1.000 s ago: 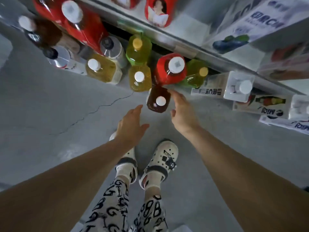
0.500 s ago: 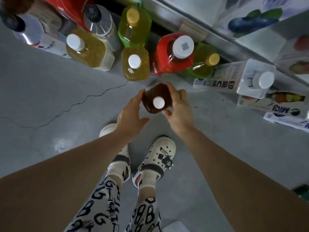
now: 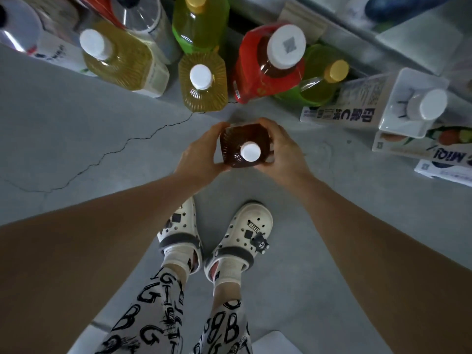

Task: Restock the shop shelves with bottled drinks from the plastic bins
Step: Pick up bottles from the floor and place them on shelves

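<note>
Two bare hands clasp a dark brown, square-shouldered plastic bottle (image 3: 238, 140) with a white cap, seen from above at the centre of the frame.

The left hand (image 3: 201, 154) and right hand (image 3: 284, 153) curl round opposite sides of the upright bottle, fingers wrapped over its far edge. It is above the grey concrete floor (image 3: 102, 129), just ahead of the person's white clogs (image 3: 240, 233); whether its base touches the floor cannot be told. In the upper half of the frame stand more drinks, the nearest an amber ribbed plastic bottle (image 3: 203, 95) with a white cap. Beside it is a red-labelled bottle (image 3: 255, 80), and white cartons (image 3: 357, 103) lie at the right. The hands grip only the smooth sides, so the bottle may slip down between the palms. Swung forward carelessly, it could strike the amber bottle and topple the crowded row.
</note>
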Demonstrator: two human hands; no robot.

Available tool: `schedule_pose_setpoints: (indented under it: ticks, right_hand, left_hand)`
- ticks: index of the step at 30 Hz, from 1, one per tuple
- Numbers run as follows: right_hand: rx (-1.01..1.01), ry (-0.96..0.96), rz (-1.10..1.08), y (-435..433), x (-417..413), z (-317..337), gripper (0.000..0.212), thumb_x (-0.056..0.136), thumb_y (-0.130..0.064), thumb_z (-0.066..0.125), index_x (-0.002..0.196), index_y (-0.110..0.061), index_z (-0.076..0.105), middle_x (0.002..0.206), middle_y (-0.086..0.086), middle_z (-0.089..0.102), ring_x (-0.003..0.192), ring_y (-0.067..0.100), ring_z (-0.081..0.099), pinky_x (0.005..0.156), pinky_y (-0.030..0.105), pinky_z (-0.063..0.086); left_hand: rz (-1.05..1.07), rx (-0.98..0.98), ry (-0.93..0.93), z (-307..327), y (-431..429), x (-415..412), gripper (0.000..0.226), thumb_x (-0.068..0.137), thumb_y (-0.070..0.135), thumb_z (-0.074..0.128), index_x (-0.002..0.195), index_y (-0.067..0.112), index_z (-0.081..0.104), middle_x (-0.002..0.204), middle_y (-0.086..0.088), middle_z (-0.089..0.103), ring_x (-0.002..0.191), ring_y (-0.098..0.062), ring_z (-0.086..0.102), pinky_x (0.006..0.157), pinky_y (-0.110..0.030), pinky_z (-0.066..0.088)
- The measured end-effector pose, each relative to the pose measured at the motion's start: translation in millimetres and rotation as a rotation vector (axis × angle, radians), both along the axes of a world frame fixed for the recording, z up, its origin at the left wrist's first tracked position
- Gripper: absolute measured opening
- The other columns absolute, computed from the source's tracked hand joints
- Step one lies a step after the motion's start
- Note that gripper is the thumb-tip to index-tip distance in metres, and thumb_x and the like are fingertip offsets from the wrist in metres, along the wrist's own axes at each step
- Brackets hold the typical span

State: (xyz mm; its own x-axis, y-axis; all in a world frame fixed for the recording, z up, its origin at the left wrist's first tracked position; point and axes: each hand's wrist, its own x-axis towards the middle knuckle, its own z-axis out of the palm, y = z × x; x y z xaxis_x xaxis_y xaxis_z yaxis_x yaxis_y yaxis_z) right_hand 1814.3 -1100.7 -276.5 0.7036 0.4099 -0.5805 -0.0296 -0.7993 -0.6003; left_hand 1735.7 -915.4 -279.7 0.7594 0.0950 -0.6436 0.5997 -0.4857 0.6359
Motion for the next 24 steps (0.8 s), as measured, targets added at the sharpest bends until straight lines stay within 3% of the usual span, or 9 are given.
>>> schedule_pose_setpoints:
  ticks: [4, 8, 11, 13, 15, 20, 21, 22, 24]
  right_hand:
    - [0.056, 0.163, 0.026, -7.6, 10.0, 0.2, 0.087, 0.067, -0.016, 0.09, 0.137, -0.036, 0.043, 0.129, -0.003, 0.062, 0.12, 0.02, 0.06, 0.099, 0.046, 0.054]
    - [0.042, 0.415, 0.073, -7.6, 13.9, 12.0, 0.085, 0.067, -0.021, 0.091, 0.136, -0.037, 0.043, 0.131, -0.003, 0.061, 0.122, 0.018, 0.06, 0.101, 0.047, 0.053]
    - [0.079, 0.621, 0.014, -12.6, 3.1, 27.4, 0.084, 0.07, -0.009, 0.09, 0.137, -0.032, 0.045, 0.136, -0.003, 0.06, 0.128, 0.014, 0.056, 0.108, 0.043, 0.047]
    - [0.107, 0.724, -0.077, -16.9, -7.7, 48.4, 0.084, 0.074, -0.002, 0.086, 0.143, -0.024, 0.044, 0.136, -0.001, 0.06, 0.128, 0.014, 0.057, 0.106, 0.033, 0.048]
    - [0.133, 0.793, -0.17, -20.4, -20.4, 78.2, 0.075, 0.079, -0.004, 0.082, 0.143, -0.02, 0.047, 0.133, 0.0, 0.063, 0.121, 0.013, 0.062, 0.098, 0.025, 0.051]
    - [0.134, 0.826, -0.39, -24.6, -57.5, 151.6, 0.046, 0.084, -0.027, 0.078, 0.126, -0.021, 0.062, 0.116, -0.003, 0.074, 0.108, 0.011, 0.069, 0.097, 0.03, 0.053]
    - [0.14, 0.831, -0.43, -23.2, -63.0, 165.9, 0.04, 0.085, -0.03, 0.076, 0.122, -0.022, 0.063, 0.114, -0.004, 0.074, 0.108, 0.011, 0.069, 0.097, 0.03, 0.053]
    - [0.153, 0.834, -0.468, -20.6, -66.3, 181.3, 0.034, 0.088, -0.031, 0.073, 0.12, -0.023, 0.064, 0.113, -0.004, 0.075, 0.107, 0.012, 0.07, 0.095, 0.028, 0.054]
    - [0.168, 0.823, -0.545, -13.9, -69.0, 212.1, 0.032, 0.093, -0.029, 0.069, 0.123, -0.019, 0.064, 0.113, 0.0, 0.075, 0.104, 0.014, 0.071, 0.088, 0.025, 0.056]
  left_hand:
    - [-0.031, -0.041, 0.086, 4.2, 5.2, -2.4, 0.081, 0.076, 0.021, 0.083, 0.144, 0.025, 0.038, 0.13, -0.004, 0.061, 0.118, -0.026, 0.056, 0.098, -0.036, 0.043]
    - [0.042, -0.226, 0.265, 10.4, 11.7, -18.5, 0.088, 0.074, 0.013, 0.084, 0.146, 0.03, 0.037, 0.134, -0.001, 0.06, 0.125, -0.016, 0.053, 0.104, -0.03, 0.039]
    - [0.062, -0.379, 0.359, 29.0, 14.0, -33.9, 0.089, 0.074, 0.018, 0.084, 0.148, 0.028, 0.035, 0.141, 0.002, 0.055, 0.13, -0.013, 0.05, 0.113, -0.04, 0.036]
    - [-0.011, -0.412, 0.395, 50.8, 13.2, -40.7, 0.087, 0.082, 0.03, 0.078, 0.152, 0.03, 0.027, 0.144, 0.004, 0.053, 0.133, -0.013, 0.047, 0.115, -0.041, 0.034]
    - [-0.083, -0.431, 0.414, 77.9, 11.5, -43.6, 0.076, 0.092, 0.04, 0.064, 0.155, 0.033, 0.021, 0.141, 0.009, 0.053, 0.129, -0.01, 0.048, 0.107, -0.031, 0.037]
    - [-0.04, -0.472, 0.419, 151.4, 5.7, -43.9, 0.044, 0.103, 0.034, 0.039, 0.147, 0.032, 0.033, 0.122, 0.018, 0.052, 0.111, 0.002, 0.051, 0.078, -0.002, 0.039]
    - [-0.022, -0.488, 0.419, 166.8, 4.9, -44.0, 0.044, 0.103, 0.039, 0.037, 0.147, 0.032, 0.034, 0.123, 0.016, 0.054, 0.114, -0.003, 0.053, 0.085, -0.007, 0.044]
    - [-0.001, -0.507, 0.428, 181.6, 5.1, -43.6, 0.047, 0.101, 0.048, 0.036, 0.146, 0.033, 0.035, 0.127, 0.01, 0.057, 0.118, -0.012, 0.055, 0.095, -0.022, 0.049]
    - [0.014, -0.529, 0.445, 207.6, 7.1, -45.0, 0.059, 0.095, 0.064, 0.033, 0.143, 0.031, 0.04, 0.127, -0.002, 0.064, 0.118, -0.025, 0.06, 0.1, -0.048, 0.05]
